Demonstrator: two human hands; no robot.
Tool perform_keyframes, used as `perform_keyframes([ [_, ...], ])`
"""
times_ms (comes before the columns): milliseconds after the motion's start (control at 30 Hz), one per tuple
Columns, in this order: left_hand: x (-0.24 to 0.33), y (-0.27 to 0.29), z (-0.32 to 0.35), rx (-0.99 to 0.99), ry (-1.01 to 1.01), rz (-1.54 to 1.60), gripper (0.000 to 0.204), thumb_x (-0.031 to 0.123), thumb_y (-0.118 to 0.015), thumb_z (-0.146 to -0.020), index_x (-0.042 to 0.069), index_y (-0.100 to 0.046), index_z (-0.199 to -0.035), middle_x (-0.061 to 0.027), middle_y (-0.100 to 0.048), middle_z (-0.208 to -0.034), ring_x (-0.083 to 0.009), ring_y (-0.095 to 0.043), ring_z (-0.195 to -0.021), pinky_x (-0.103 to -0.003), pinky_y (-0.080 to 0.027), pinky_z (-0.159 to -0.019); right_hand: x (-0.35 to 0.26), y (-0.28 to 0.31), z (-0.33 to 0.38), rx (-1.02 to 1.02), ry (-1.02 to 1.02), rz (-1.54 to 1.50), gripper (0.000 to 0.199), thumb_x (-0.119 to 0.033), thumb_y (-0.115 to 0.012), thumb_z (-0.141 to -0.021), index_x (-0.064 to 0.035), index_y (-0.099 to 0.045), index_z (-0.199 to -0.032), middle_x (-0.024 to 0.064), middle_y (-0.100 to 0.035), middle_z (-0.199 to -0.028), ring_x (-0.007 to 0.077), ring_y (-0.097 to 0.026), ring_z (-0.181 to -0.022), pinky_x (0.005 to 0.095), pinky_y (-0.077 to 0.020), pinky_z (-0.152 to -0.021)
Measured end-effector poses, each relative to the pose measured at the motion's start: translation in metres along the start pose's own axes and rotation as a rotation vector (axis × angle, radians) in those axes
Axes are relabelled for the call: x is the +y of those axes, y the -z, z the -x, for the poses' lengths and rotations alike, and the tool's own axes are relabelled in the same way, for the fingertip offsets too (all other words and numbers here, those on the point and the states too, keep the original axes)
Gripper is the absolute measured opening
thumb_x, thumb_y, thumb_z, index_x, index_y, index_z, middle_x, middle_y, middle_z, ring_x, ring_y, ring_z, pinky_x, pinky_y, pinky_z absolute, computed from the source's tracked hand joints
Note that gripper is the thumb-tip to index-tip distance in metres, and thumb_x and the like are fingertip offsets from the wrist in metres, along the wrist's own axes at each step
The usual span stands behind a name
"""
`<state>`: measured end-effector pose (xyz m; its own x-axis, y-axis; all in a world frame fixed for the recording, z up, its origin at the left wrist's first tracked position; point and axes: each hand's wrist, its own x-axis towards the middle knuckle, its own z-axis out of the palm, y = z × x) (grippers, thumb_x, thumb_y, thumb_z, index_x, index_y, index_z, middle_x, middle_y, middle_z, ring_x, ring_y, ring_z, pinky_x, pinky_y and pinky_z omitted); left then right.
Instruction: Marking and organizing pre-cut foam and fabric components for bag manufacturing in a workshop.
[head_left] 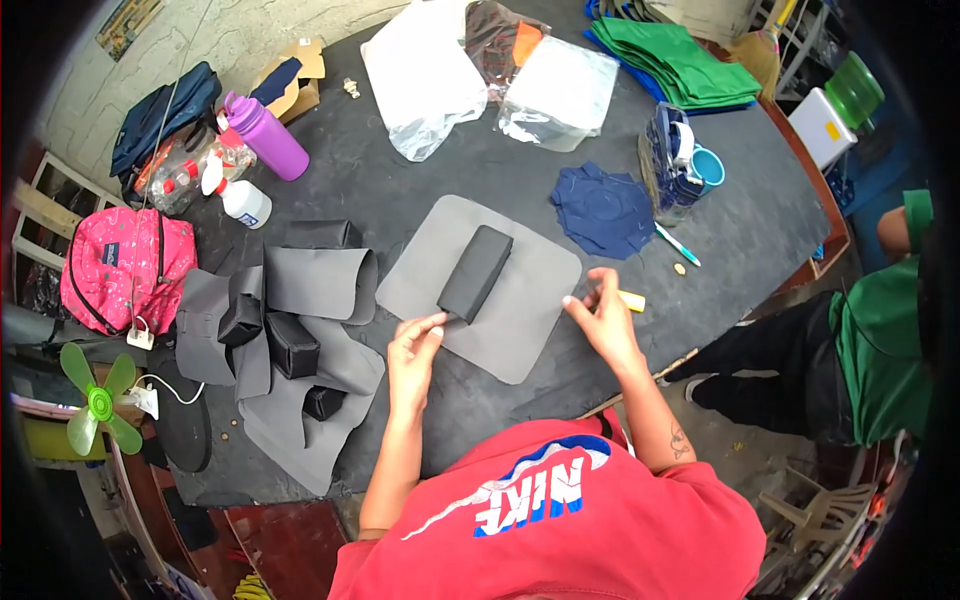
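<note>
Left hand point(408, 358) and right hand point(612, 328) at grey sheet point(535, 290) with black block point(476, 272), on desk point(470, 170)
Left hand at sheet's 8 o'clock, fingers bunched by block's near end, can't tell if gripping or just touching; right hand at 3–4 o'clock, fingers spread and released, thumb at sheet edge; yellow cylinder point(632, 301) just beside it; block lies mid-sheet, slanted 1 to 7 o'clock; from sheet: heaped grey pieces point(325, 350) between 8 and 9, navy cloth point(603, 212) at 2, purple bottle point(272, 143) at 10, clear-wrapped white package point(562, 88) at 1
</note>
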<state>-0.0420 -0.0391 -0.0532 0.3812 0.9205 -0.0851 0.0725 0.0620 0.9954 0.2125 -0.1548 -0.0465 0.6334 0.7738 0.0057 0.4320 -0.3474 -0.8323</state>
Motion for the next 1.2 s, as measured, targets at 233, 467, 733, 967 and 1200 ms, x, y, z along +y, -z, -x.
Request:
perform_keyframes([
  [233, -0.028, -0.026, -0.026, 0.041, 0.255, 0.889, 0.023, 0.024, -0.055, -0.093, 0.002, -0.058, -0.094, -0.0091, -0.062, -0.096, -0.0206, -0.059, -0.090, -0.036, -0.047, -0.091, 0.000, 0.008, -0.030, 0.287, 0.297, 0.610, 0.046, -0.020, -0.072, -0.075, -0.0030, -0.052, -0.113, 0.0156, -0.052, -0.106, 0.0322, -0.048, -0.103, 0.0432, -0.0371, -0.088],
  [467, -0.008, -0.054, -0.053, -0.248, 0.325, 1.004, 0.038, 0.029, -0.047, -0.096, -0.003, -0.053, -0.116, -0.0153, -0.060, -0.117, -0.0239, -0.057, -0.108, -0.038, -0.044, -0.097, -0.035, -0.039, -0.027, 0.026, 0.650, 0.069, 0.033, -0.010, -0.067, -0.079, -0.0011, -0.055, -0.108, 0.0177, -0.051, -0.114, 0.0358, -0.049, -0.109, 0.0420, -0.0411, -0.093],
  [733, -0.016, -0.048, -0.037, -0.342, 0.385, 1.231, 0.065, 0.043, -0.046, -0.091, -0.005, -0.038, -0.135, -0.0182, -0.043, -0.139, -0.0308, -0.044, -0.128, -0.043, -0.030, -0.110, -0.028, -0.056, -0.044, 0.266, 0.510, -0.202, 0.017, -0.011, -0.061, -0.085, -0.0002, -0.055, -0.097, 0.0136, -0.051, -0.096, 0.0285, -0.051, -0.087, 0.0375, -0.0428, -0.077],
  [967, -0.033, -0.043, -0.041, -0.404, 0.394, 1.353, 0.070, 0.044, -0.044, -0.091, -0.009, -0.035, -0.135, -0.0194, -0.045, -0.137, -0.0263, -0.044, -0.128, -0.039, -0.031, -0.109, 0.006, -0.060, -0.038, -0.278, -0.096, -0.711, 0.041, -0.007, -0.058, -0.088, -0.0030, -0.045, -0.127, 0.0041, -0.056, -0.087, 0.0102, -0.056, -0.054, 0.0224, -0.0438, -0.046],
  [1200, -0.027, -0.048, -0.039, -0.435, 0.343, 1.165, 0.056, 0.030, -0.043, -0.095, -0.007, -0.035, -0.136, -0.0170, -0.047, -0.136, -0.0238, -0.048, -0.125, -0.038, -0.034, -0.107, 0.012, -0.029, -0.059, -0.779, -0.313, -0.942, 0.053, -0.014, -0.061, -0.089, -0.0061, -0.035, -0.134, 0.0067, -0.060, -0.082, 0.0117, -0.054, -0.048, 0.0231, -0.0394, -0.040],
])
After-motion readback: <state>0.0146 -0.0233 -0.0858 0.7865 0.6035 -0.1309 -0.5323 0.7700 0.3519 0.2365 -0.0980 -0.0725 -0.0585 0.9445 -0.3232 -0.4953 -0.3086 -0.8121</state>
